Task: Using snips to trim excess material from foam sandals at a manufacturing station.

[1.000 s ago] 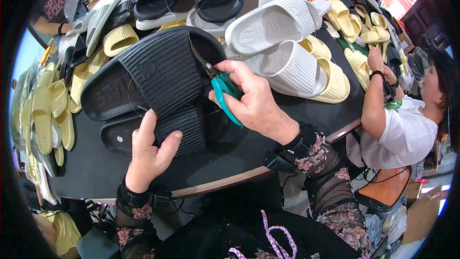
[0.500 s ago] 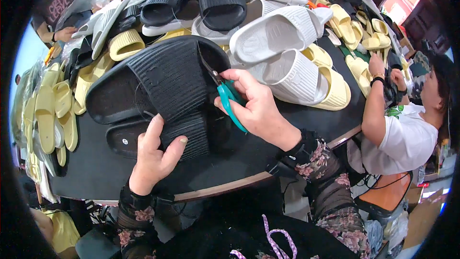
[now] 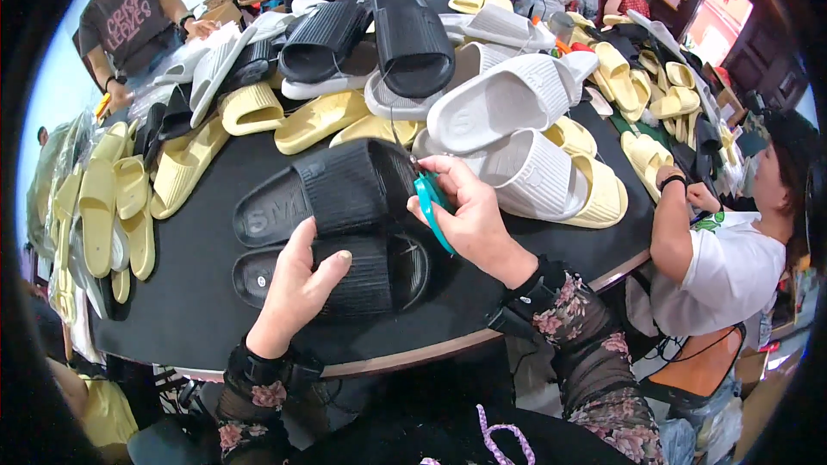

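Head view only. Landmark: the upper black slide sandal (image 3: pixel 332 194), lying on the round black table (image 3: pixel 189 310), roughly at its middle, strap facing the camera.

Right hand (image 3: pixel 469 215) sits just right of that sandal's strap, fingers (image 3: pixel 448 174) closed around small teal-handled snips (image 3: pixel 431 198). The tip points at the strap's right edge; blades are too small to tell whether they are open or bite anything.

Left hand (image 3: pixel 297 288) is below the landmark sandal, resting on the second black slide sandal (image 3: pixel 345 271), which lies just in front of it, touching or nearly so. Fingers loosely curled, thumb spread, pressing down rather than gripping; nothing is enclosed.

Behind and right of the landmark sandal: a heap of white slide sandals (image 3: pixel 508 103), with yellow slide sandals (image 3: pixel 594 189) under and beside them. Further behind: more black slides (image 3: pixel 405 34). Left of the landmark: rows of yellow slides (image 3: pixel 112 198) along the table edge.

Other people: a person in a white shirt (image 3: pixel 724 271) at the table's right edge, forearm on the table; a person in a dark shirt (image 3: pixel 129 17) at far left back; another at the back.

Judgement: the step in hand looks like trimming flash or a stray thread at the strap edge of the upper black sandal. The next move would call for a small precise snip right at the strap edge, left hand steadying the pair so it does not slide.
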A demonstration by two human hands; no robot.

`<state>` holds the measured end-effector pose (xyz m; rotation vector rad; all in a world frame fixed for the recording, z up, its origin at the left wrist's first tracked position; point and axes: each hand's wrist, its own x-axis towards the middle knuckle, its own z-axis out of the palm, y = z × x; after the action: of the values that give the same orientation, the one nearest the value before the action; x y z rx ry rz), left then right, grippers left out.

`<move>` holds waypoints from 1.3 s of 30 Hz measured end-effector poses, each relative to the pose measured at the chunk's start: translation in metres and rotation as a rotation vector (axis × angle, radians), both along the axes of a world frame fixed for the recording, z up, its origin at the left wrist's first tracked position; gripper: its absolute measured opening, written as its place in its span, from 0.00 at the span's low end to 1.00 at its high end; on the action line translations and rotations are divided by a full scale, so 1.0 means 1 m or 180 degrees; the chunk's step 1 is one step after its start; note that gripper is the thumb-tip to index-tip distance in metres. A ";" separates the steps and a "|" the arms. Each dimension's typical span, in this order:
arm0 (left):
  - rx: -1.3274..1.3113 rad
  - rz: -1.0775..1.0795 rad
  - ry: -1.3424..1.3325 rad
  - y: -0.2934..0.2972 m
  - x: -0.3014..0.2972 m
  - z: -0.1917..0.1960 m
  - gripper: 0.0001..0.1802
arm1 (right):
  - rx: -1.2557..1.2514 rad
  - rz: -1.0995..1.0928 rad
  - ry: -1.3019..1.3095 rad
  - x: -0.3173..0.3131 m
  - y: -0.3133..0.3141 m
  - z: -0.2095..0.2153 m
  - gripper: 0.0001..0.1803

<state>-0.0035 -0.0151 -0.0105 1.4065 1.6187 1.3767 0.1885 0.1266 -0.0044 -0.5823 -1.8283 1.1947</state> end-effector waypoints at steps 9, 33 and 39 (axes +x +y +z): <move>-0.0517 0.0111 0.0270 0.004 0.003 0.007 0.23 | 0.0249 -0.0169 0.0060 0.001 0.009 -0.007 0.21; -0.0460 0.0266 0.0582 -0.003 0.001 0.020 0.21 | 0.0760 -0.0522 -0.0096 0.002 0.017 -0.016 0.21; -0.0622 0.0259 0.0129 -0.007 0.010 0.027 0.20 | 0.0674 -0.0550 -0.0120 0.003 0.017 -0.015 0.21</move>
<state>0.0062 -0.0224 0.0163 1.2739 1.8015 1.2041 0.1913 0.1432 -0.0190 -0.6303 -1.8662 0.8687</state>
